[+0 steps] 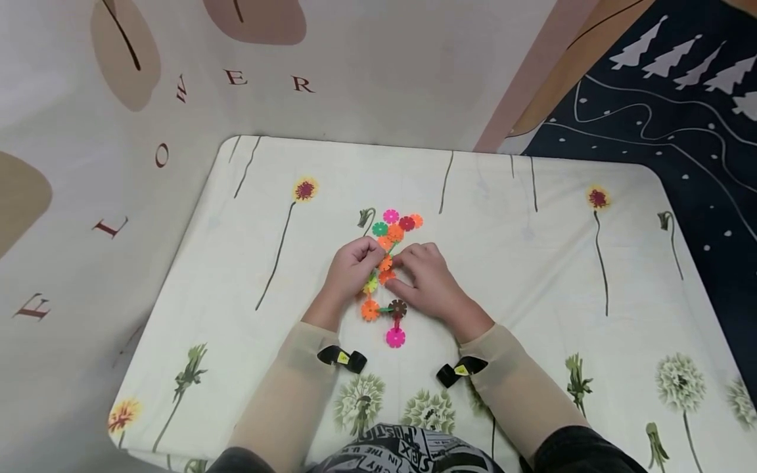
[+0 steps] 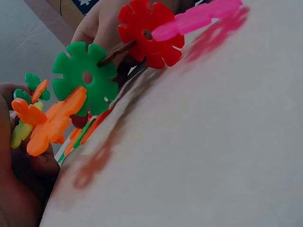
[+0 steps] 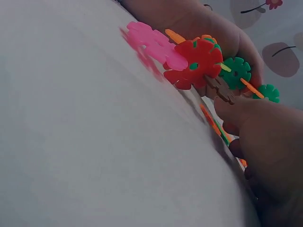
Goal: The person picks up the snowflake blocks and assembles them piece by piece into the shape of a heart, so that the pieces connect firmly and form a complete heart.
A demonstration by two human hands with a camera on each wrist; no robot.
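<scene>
A chain of slotted, flower-shaped plastic discs runs across the cloth-covered table between both hands. My left hand grips its middle part from the left, thumb and fingertips at orange and yellow-green discs. From the right, my right hand holds an orange disc between thumb and curled fingers. Toward me, the chain goes on through an orange disc and a brown disc to a pink disc. The left wrist view shows a green disc and red disc up close. My fingers partly hide the chain's middle.
Beyond my hands lie more discs: pink, dark red and green. The table cover has printed flowers. Its far edge meets a hanging printed cloth, with a dark patterned cloth at right.
</scene>
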